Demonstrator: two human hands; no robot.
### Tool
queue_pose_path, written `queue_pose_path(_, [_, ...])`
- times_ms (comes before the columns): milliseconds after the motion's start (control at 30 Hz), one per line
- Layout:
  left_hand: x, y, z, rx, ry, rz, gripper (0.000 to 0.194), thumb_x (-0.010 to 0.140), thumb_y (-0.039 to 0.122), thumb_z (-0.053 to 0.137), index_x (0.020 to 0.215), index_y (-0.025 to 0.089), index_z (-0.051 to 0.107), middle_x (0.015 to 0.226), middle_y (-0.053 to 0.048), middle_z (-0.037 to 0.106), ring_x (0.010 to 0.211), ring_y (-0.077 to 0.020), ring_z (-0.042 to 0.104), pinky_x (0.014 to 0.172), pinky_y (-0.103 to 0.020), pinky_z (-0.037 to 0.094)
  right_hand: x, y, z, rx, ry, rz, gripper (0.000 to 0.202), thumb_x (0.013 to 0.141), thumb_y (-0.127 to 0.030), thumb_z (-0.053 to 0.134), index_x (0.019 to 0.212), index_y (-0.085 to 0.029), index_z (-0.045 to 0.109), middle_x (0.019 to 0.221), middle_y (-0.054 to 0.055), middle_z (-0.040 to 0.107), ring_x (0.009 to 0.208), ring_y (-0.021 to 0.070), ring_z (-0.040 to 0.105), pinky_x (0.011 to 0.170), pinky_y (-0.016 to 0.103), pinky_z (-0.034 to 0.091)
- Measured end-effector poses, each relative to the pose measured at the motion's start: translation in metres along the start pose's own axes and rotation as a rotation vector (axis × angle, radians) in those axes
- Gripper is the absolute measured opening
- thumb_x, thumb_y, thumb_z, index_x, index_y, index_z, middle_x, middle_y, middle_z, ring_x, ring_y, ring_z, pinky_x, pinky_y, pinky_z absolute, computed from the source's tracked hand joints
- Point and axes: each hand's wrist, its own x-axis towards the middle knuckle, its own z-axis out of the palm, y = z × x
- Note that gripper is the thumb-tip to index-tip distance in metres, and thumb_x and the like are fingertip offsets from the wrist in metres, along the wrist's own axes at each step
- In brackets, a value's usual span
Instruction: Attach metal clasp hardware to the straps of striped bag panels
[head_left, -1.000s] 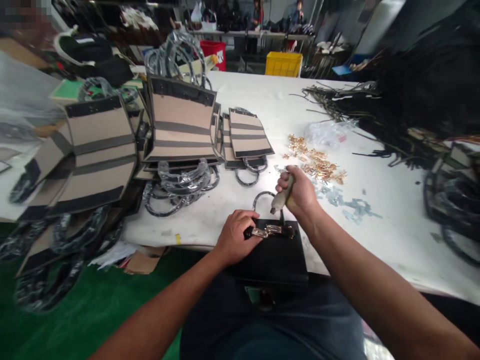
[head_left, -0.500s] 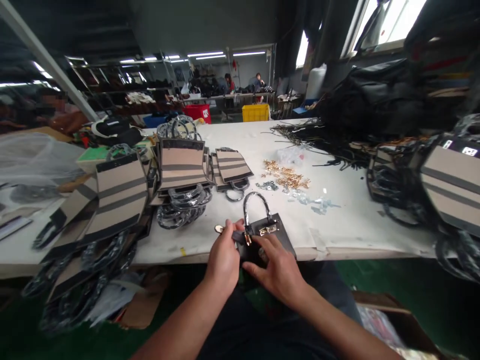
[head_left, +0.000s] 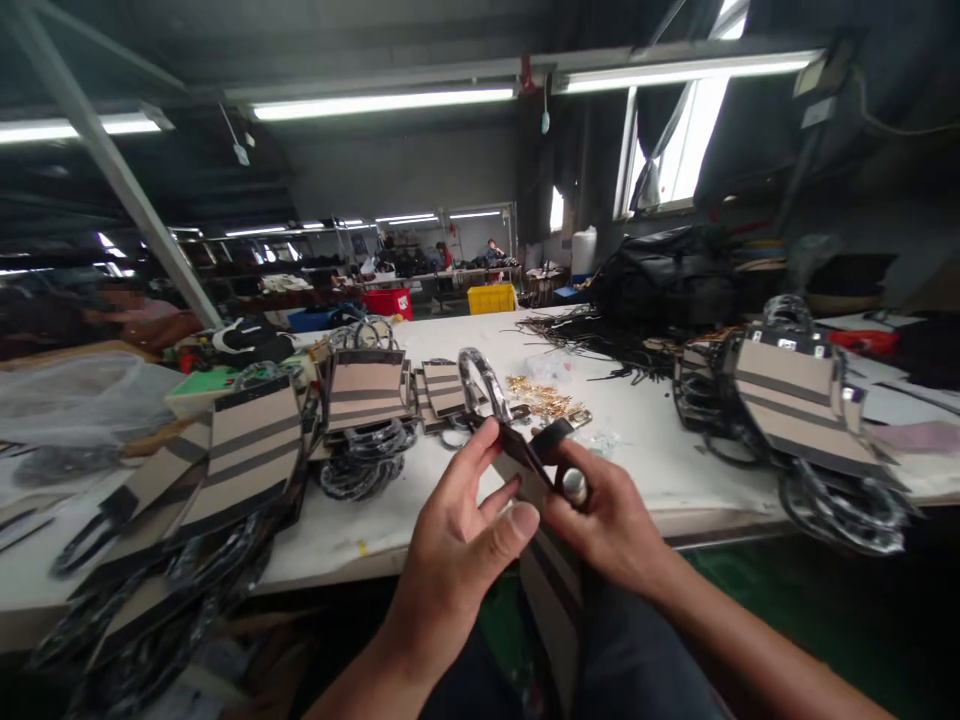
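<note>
A dark-edged handbag with beige and grey striped sides (head_left: pixel 551 590) hangs upright in front of me, turned almost edge-on. Its looped handle (head_left: pixel 484 385) has clear wrap on it and stands above the top edge. My right hand (head_left: pixel 611 515) grips the bag's upper right side, beside a dark strap; a silver round piece (head_left: pixel 575 487) shows at its fingers. My left hand (head_left: pixel 457 545) is at the left side with thumb and fingers apart, a fingertip touching the top edge. Whether the silver piece is worn or held is unclear.
Stacked striped bag pieces (head_left: pixel 255 440) cover the table's left, with more bags (head_left: pixel 787 390) at the right. Gold hardware (head_left: pixel 551 398) and clear bits lie mid-table, near black straps (head_left: pixel 622 340). Behind are yellow (head_left: pixel 491 299) and red bins (head_left: pixel 386 303), and people far off.
The bag has been raised from the table edge and turned edge-on. My left hand has let go of the strap and spread its fingers. The view has tilted up and right.
</note>
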Motion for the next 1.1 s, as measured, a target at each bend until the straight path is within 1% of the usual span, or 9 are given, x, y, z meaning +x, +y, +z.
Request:
queue_pose_path(100, [0.01,-0.004,-0.009,0.215,0.066,0.159,0.06,0.091,0.048,0.076,0.145,0.028,0.058,0.155,-0.012,0.055,0.145,-0.0354,0.05,0.118,-0.053,0.048,0.02,-0.007,-0.044,0.131,0.001,0.078,0.018,0.075,-0.018,0.067,0.093,-0.021,0.068,0.071,-0.003,0.055,0.054,0.0102,0.043,0.047,0.023,0.034])
queue_pose_path(267, [0.025,-0.023,-0.035,0.487,0.297,0.362,0.067,0.087,0.041,0.081,0.147,0.031,0.052,0.153,-0.01,0.053,0.138,-0.0313,0.053,0.12,-0.05,0.042,0.047,-0.02,-0.113,0.218,-0.098,0.127,0.034,0.07,-0.024,0.077,0.103,-0.02,0.071,0.065,-0.004,0.056,0.048,0.0107,0.047,0.042,0.022,0.038])
queue_pose_path(400, [0.021,-0.035,-0.053,0.307,0.162,0.236,0.08,0.084,0.044,0.084,0.154,0.032,0.048,0.157,-0.011,0.051,0.144,-0.0341,0.049,0.122,-0.05,0.04,0.053,-0.029,-0.135,0.186,-0.318,0.252,0.031,0.066,-0.02,0.079,0.097,-0.019,0.075,0.065,-0.002,0.06,0.045,0.0102,0.048,0.039,0.021,0.043])
queue_pose_path(533, [-0.005,-0.058,-0.066,0.008,-0.259,-0.175,0.067,0.08,0.056,0.084,0.137,0.025,0.069,0.148,-0.016,0.062,0.135,-0.0417,0.058,0.113,-0.053,0.049,0.04,0.004,-0.113,0.231,-0.571,0.52,0.055,0.061,-0.014,0.082,0.115,-0.022,0.075,0.083,0.0,0.067,0.045,0.007,0.05,0.036,0.018,0.04])
queue_pose_path(633, [-0.033,-0.085,-0.072,-0.075,-0.343,-0.382,0.051,0.086,0.053,0.078,0.13,0.026,0.076,0.136,-0.013,0.071,0.13,-0.0419,0.063,0.11,-0.053,0.051,0.025,0.048,-0.083,0.297,-0.72,0.685,0.065,0.06,-0.014,0.082,0.124,-0.023,0.072,0.088,-0.002,0.066,0.046,0.0049,0.05,0.036,0.016,0.037])
queue_pose_path(767, [-0.058,-0.126,-0.08,0.003,-0.256,-0.553,0.053,0.082,0.053,0.08,0.127,0.025,0.078,0.12,-0.012,0.077,0.121,-0.04,0.067,0.102,-0.049,0.054,0.026,0.097,-0.053,0.307,-0.75,0.738,0.068,0.063,-0.017,0.081,0.129,-0.02,0.069,0.087,-0.003,0.063,0.05,0.0049,0.049,0.039,0.016,0.037])
queue_pose_path(867, [-0.061,-0.154,-0.081,0.083,-0.197,-0.63,0.045,0.08,0.056,0.082,0.105,0.018,0.085,0.097,-0.011,0.079,0.096,-0.033,0.072,0.085,-0.04,0.057,0.047,0.12,-0.038,0.216,-0.794,0.719,0.068,0.068,-0.02,0.08,0.135,-0.019,0.066,0.084,-0.004,0.063,0.051,0.006,0.048,0.042,0.018,0.038])
queue_pose_path(967, [-0.051,-0.177,-0.073,0.032,0.001,-0.641,0.041,0.077,0.057,0.083,0.084,0.017,0.085,0.085,-0.009,0.077,0.086,-0.0296,0.07,0.079,-0.036,0.055,0.073,0.139,-0.023,0.093,-0.847,0.675,0.067,0.07,-0.021,0.078,0.136,-0.018,0.066,0.081,-0.003,0.065,0.054,0.0084,0.05,0.046,0.02,0.038])
queue_pose_path(1100, [-0.037,-0.201,-0.061,-0.128,0.275,-0.717,0.041,0.068,0.055,0.092,0.08,0.017,0.084,0.089,-0.01,0.079,0.089,-0.0311,0.072,0.083,-0.037,0.056,0.099,0.166,0.001,-0.082,-0.866,0.561,0.057,0.071,-0.021,0.075,0.128,-0.017,0.073,0.075,-0.003,0.066,0.06,0.0116,0.053,0.055,0.023,0.04])
